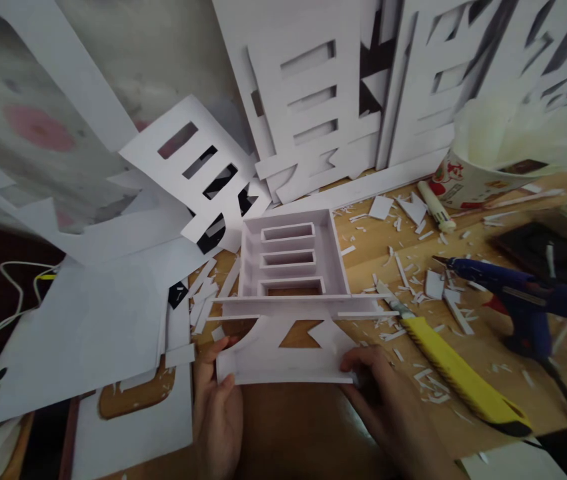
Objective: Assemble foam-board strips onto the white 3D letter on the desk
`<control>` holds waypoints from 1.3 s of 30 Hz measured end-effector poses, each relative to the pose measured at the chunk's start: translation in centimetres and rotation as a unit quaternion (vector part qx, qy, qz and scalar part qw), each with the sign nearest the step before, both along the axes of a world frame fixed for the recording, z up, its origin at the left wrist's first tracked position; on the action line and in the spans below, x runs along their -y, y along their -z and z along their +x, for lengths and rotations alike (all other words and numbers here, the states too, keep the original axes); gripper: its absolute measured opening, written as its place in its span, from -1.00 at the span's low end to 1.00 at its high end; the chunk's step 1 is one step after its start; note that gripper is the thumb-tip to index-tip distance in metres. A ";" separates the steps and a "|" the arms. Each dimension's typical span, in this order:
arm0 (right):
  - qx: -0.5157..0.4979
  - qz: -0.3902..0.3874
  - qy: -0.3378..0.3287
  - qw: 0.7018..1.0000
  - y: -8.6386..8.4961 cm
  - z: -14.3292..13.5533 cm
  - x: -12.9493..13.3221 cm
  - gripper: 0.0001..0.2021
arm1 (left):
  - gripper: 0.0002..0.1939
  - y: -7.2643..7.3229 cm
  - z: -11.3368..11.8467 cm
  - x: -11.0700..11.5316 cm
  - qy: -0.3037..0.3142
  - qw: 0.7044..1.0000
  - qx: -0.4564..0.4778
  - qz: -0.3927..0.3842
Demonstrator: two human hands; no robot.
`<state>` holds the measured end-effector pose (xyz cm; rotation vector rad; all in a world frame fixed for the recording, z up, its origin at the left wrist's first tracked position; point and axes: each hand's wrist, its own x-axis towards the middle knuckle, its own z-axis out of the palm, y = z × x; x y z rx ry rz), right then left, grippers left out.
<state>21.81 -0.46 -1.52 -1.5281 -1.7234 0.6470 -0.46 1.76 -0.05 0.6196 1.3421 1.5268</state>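
A white foam-board piece (283,363) with raised walls, three slots and an arrow-like cutout lies in front of me, its near end over the table edge. My left hand (219,400) grips its near left corner, thumb on top and fingers around the side. At the near right corner my right hand (383,393) pinches the board; part of its fingertips is in shadow. Thin white strips cross the piece at its middle. Beside my right hand lies a yellow utility knife (458,373) with its blade toward the piece.
A blue glue gun (518,287) lies at right, its cord running down. Behind it stand a paper bucket (483,173) and a glue stick (436,207). Cut foam panels (313,87) lean at the back. White sheets (88,320) are stacked at left. Foam scraps (433,283) litter the wooden table.
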 end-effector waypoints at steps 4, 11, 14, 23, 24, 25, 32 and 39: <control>0.008 -0.014 0.000 1.000 0.2 0.0 0.1 -0.84 | -0.63 0.1 -0.1 0.1 0.002 1.000 -0.001 -0.001; 0.003 -0.015 -0.002 1.000 0.7 0.0 0.1 -0.86 | -0.68 -0.3 0.4 0.1 0.007 1.000 0.013 0.007; 0.005 -0.035 -0.006 0.999 1.1 0.1 0.3 -0.85 | -0.66 -0.4 0.5 -0.1 0.006 1.000 0.018 0.007; 0.026 0.006 -0.009 1.000 1.3 0.4 -0.1 -0.86 | -0.63 -0.3 0.2 0.3 0.023 0.998 0.053 -0.009; 0.031 0.008 -0.012 0.999 1.3 0.4 -0.2 -0.86 | -0.63 -0.3 0.2 0.3 0.032 0.998 0.057 -0.008; 0.036 0.009 -0.014 0.999 1.3 0.5 -0.2 -0.85 | -0.63 -0.3 0.2 0.4 0.038 0.997 0.062 -0.006; 0.043 0.021 -0.028 0.998 1.4 0.8 -0.2 -0.86 | -0.64 0.0 0.1 0.5 0.056 0.995 0.083 0.030; 0.059 0.048 -0.039 0.996 1.0 0.6 -0.3 -0.88 | -0.62 0.1 -0.1 0.7 0.062 0.995 0.075 0.011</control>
